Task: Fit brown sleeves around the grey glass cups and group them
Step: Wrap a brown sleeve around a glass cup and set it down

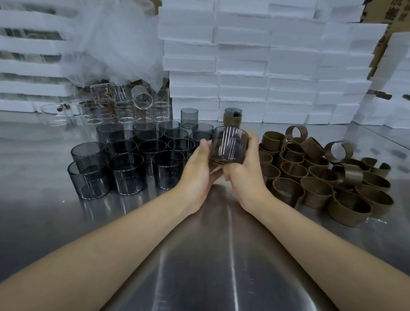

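Dozens of white foam blocks [262, 63] are stacked in a wall along the back, with a heap of clear plastic wrap [115, 34] against them at the left. A steel table [206, 261] runs from that wall to the near edge. On its left half stands a tight cluster of grey cups [128, 173], upright and touching one another. On its right half lies a pile of brown sleeves [315, 188], most standing on edge, a few tipped over on top. Clear glasses [128, 105] sit behind the grey cluster, one lying tilted on the others. Both bare forearms reach up the middle. The left hand [196, 173] and right hand [243, 178] meet between the cluster and the pile, above the table. Together they grip one held cup [229, 145]: the left thumb presses its left side with fingers curled beneath, and the right fingers wrap its right side. Behind it, by the foam, stands a sleeved cup [232, 116].
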A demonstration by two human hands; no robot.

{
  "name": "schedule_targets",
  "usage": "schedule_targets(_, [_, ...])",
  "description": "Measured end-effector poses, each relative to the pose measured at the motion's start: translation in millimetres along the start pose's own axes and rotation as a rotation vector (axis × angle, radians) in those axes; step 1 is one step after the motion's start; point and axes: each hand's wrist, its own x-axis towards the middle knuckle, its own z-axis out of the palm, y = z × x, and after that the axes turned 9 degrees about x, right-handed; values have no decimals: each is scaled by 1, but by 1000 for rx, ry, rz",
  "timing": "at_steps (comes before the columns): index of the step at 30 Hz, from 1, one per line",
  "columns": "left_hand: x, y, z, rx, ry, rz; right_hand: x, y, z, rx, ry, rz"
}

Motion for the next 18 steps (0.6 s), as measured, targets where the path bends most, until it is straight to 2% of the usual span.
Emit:
schedule_targets(5, [-7,-5,7,88,-131,95,5,-4,-6,-170,81,-62])
schedule_targets(9, [-8,-10,6,191,-145,223,5,-10,-7,-400,-19,-122])
schedule_targets(12, [-10,-7,5,215,-159,302,5,-17,-8,-519,-27,-64])
schedule_targets(16, [-12,-8,4,273,-107,356,8,-33,-11,-934,-108,11])
schedule_targets(18, [-12,-6,4,280,-71,390,8,-41,-12,-1163,-129,-9])
